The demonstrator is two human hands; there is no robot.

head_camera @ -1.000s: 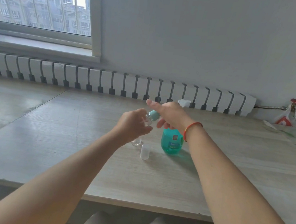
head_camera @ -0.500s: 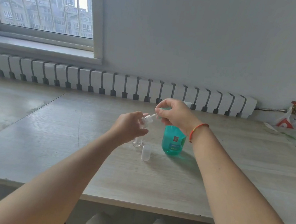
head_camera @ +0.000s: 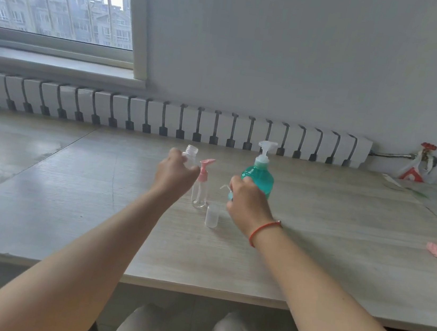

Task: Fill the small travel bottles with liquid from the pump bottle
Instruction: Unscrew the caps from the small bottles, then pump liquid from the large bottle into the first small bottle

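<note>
— What's the left hand [head_camera: 174,177] got?
— A clear uncapped travel bottle [head_camera: 190,155], gripped above the tabletop [head_camera: 68,201].
— The right hand [head_camera: 247,205]?
— Pinching a small teal pump top [head_camera: 228,191], beside the teal pump bottle [head_camera: 259,175] toward the far edge.

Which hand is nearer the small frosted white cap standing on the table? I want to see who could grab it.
Right. The right hand sits just right of the small frosted white cap, almost beside it; the left hand is up and left, holding a clear open bottle.

Both arms are reaching forward — left hand [head_camera: 174,176] is gripping something raised, right hand [head_camera: 248,206] is curling low.
</note>
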